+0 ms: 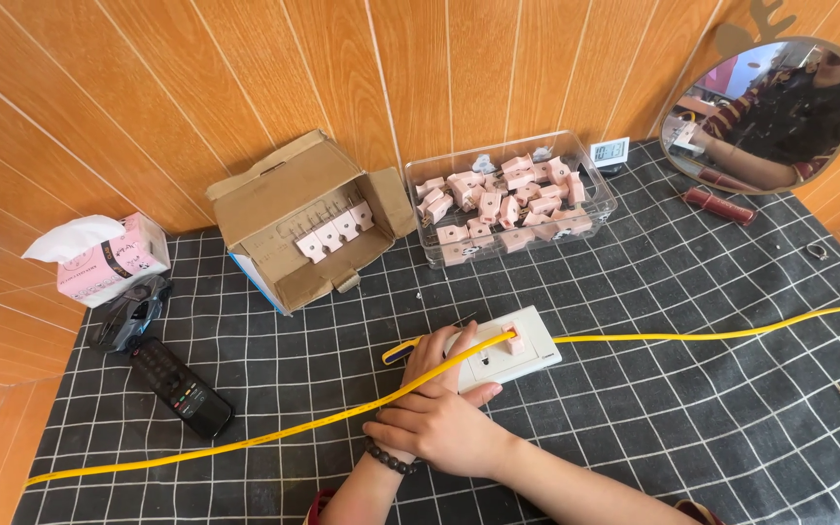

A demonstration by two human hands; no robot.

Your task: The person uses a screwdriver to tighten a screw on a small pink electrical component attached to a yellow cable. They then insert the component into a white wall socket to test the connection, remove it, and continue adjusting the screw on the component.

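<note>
Two hands cross at 6 o'clock: the right hand (444,428) lies over the left hand (430,365), whose fingers press flat on one white switch plate (522,355) at centre, carrying a pink module (514,340). One yellow wire (245,439) runs across both. At 9 o'clock lie one black remote (179,387) and one pink tissue pack (109,255). At 11 o'clock is one open cardboard box (289,209); at 12, one clear tub (507,199) of pink modules.

Two hands (439,408) are seen at one white switch plate (503,352), crossed by one yellow cable (682,336). One cardboard box (308,219), one clear tub (507,199) of many pink parts, one tissue pack (109,258), one remote (179,386) and one mirror (760,112) are counted.
</note>
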